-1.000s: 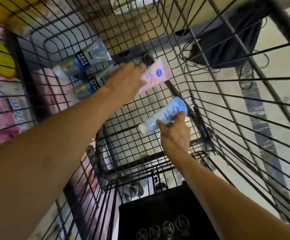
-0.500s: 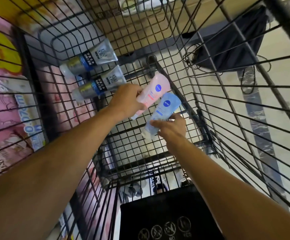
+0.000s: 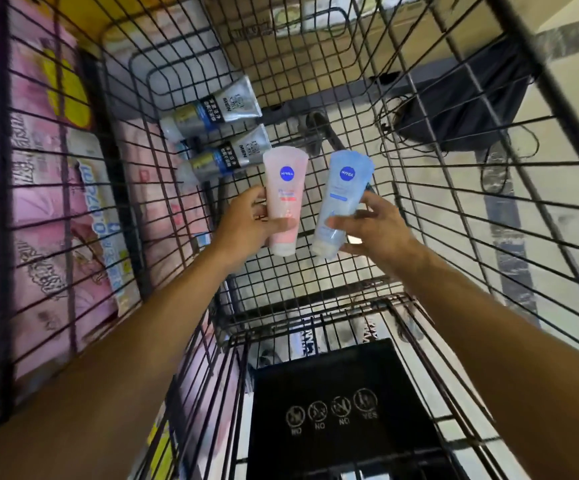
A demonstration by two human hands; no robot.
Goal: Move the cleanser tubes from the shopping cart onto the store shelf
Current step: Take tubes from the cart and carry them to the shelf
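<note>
Holding tubes, both hands (image 3: 250, 220) above wire cart (image 3: 336, 271); floor perhaps tiled.

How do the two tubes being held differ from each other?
The pink tube is in the left hand; the blue tube is in the right hand. The pink tube stands almost straight up, while the blue tube leans to the right. Both carry a round dark-blue logo and are held cap end down above the cart floor.

A pink cleanser tube (image 3: 282, 199) and a pale blue cleanser tube (image 3: 341, 202) stand side by side, caps down, lifted above the floor of the wire shopping cart (image 3: 430, 188). Two grey men's cleanser tubes (image 3: 211, 112) lie flat at the cart's far left, roughly parallel.
</note>
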